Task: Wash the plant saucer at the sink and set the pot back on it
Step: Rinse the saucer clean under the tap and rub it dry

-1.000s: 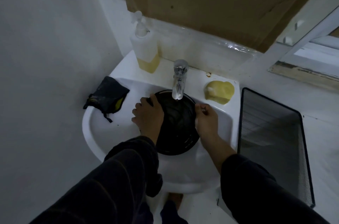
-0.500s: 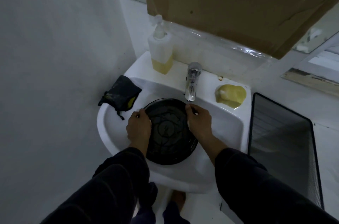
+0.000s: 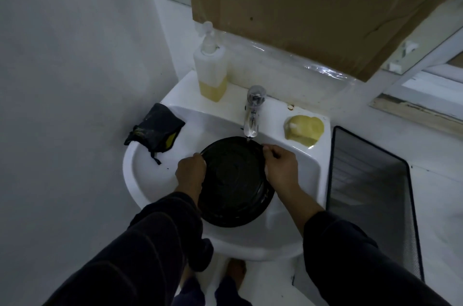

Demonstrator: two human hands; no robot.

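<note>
View from above of my two hands at a white sink [image 3: 140, 175]. My left hand [image 3: 190, 173] grips the left rim of the black plant saucer [image 3: 233, 180], fingers curled over its edge; my right hand [image 3: 280, 168] pinches the right rim near the top. The saucer sits tilted inside the basin, its far edge just under the tap [image 3: 253, 113], filling most of the bowl between my wrists. Open basin shows to the left of the saucer; a dark cloth [image 3: 155, 128] hangs over the left rim, a soap bottle [image 3: 211, 67] and a yellow soap bar [image 3: 304, 128] stand on the back ledge, and a mesh bin [image 3: 370, 195] lies just beside the sink's right edge. The saucer is round, dark, faintly ribbed
</note>
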